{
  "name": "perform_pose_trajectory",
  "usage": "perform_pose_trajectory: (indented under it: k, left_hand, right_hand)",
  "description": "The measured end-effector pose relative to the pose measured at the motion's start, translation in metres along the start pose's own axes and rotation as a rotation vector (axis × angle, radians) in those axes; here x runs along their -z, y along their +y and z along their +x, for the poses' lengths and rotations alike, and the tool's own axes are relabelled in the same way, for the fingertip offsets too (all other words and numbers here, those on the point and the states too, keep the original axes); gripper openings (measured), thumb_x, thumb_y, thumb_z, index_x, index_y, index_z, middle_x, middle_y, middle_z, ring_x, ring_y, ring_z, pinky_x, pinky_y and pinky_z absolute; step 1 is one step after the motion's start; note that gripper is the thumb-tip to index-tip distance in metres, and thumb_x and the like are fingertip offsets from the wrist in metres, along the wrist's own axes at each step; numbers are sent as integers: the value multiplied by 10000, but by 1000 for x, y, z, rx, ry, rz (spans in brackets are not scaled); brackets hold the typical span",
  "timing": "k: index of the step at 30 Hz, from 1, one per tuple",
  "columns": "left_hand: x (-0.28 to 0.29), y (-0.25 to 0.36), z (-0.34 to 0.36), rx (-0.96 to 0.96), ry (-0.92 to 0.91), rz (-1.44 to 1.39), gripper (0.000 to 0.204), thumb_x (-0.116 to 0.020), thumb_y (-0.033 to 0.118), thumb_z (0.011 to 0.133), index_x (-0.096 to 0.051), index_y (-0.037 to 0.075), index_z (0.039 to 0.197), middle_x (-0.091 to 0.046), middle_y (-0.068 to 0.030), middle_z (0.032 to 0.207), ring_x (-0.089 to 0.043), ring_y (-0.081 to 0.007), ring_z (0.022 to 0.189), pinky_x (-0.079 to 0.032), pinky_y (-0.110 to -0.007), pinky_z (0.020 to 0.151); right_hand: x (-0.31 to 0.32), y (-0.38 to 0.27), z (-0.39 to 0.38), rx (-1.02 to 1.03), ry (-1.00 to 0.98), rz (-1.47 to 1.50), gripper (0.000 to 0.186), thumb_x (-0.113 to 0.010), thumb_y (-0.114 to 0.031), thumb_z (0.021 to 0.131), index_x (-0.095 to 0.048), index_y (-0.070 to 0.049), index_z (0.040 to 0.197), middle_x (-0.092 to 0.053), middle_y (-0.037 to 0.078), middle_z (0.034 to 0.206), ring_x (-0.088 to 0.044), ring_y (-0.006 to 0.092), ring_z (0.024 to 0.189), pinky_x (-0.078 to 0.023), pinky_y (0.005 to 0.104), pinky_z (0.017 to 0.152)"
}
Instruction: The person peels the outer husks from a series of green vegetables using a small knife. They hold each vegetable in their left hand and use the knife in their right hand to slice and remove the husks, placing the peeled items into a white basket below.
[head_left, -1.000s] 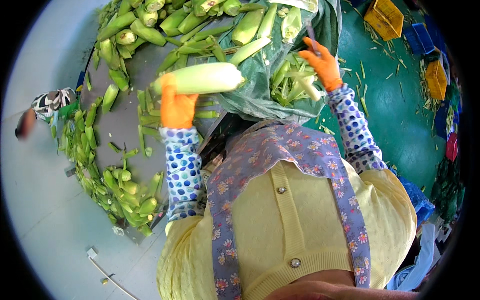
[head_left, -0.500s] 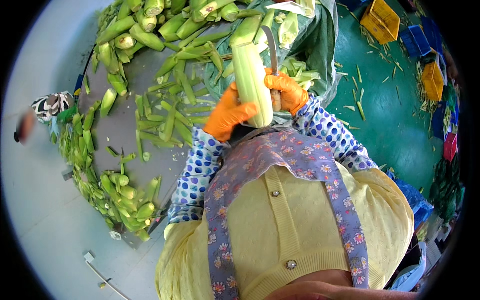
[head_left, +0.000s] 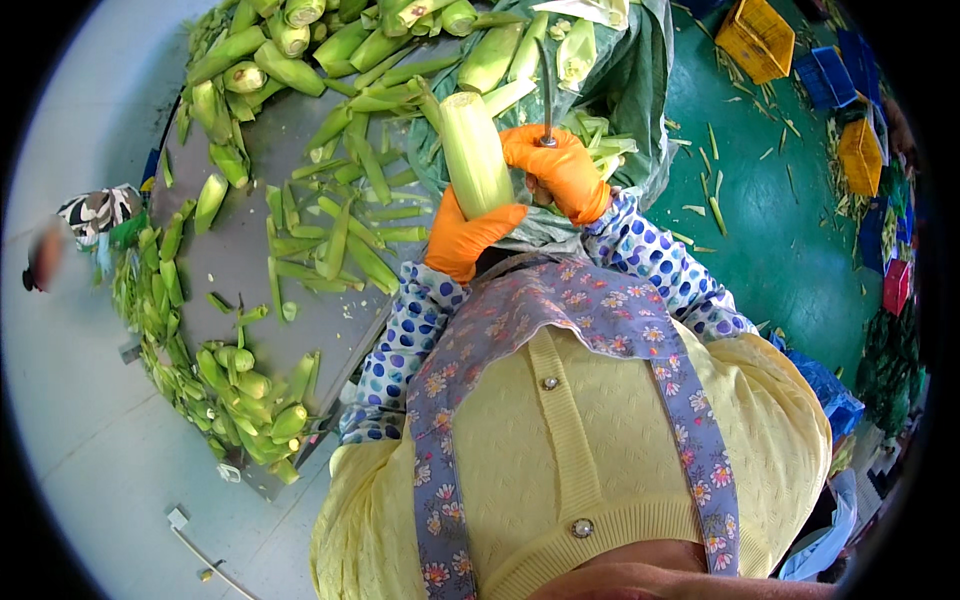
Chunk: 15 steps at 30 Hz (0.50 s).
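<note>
My left hand [head_left: 470,240], in an orange glove, is wrapped round the lower end of a pale green ear of corn [head_left: 474,150] in its husk. The ear stands tilted, its flat cut end up and away from me. Just right of it my right hand [head_left: 560,172], also orange-gloved, grips a knife [head_left: 546,95] with a thin curved blade pointing away from me. That hand's fingers hide the knife's handle and lie against or very near the ear's right side. Beyond the hands, husk pieces [head_left: 590,55] lie on a green plastic sheet [head_left: 650,110].
On the left a grey table [head_left: 235,270] carries stripped husk leaves [head_left: 335,240] and a heap of unhusked corn [head_left: 290,70] at its far end. More corn [head_left: 250,395] lies at its near corner. Yellow crates [head_left: 757,40] and a blue crate [head_left: 827,80] stand far right on green floor.
The ear has tilted to the left and come lower in my left hand. My right hand has turned, so the knife's handle is now hidden and its blade shows edge-on.
</note>
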<state>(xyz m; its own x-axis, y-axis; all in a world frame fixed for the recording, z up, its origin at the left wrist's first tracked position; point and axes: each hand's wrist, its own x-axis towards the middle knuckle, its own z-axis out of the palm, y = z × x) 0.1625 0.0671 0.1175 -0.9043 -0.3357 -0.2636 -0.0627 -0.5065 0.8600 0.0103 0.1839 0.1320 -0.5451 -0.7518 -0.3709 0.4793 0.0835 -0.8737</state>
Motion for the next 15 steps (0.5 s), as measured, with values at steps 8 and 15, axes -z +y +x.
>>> perform_pose_trajectory:
  k: [8, 15]
  left_hand:
    - [-8, 6, 6, -131, 7, 11, 518, -857, 22, 791, -623, 7, 1253, -688, -59, 1130, -662, -144, 997, -543, -290, 864]
    - [-11, 4, 1, -98, 78, 86, 570, -862, 34, 792, -601, 10, 1298, -683, -63, 1158, -664, -158, 1008, -543, -305, 888]
  right_hand:
    - [-16, 11, -4, 174, 52, -14, 298, -800, -116, 870, -714, 0, 1131, -733, 51, 1008, -621, 89, 819, -509, 250, 714]
    - [-16, 27, 2, 298, 84, 28, 163, -752, -148, 913, -716, -33, 1022, -694, 31, 881, -620, 89, 804, -504, 260, 685]
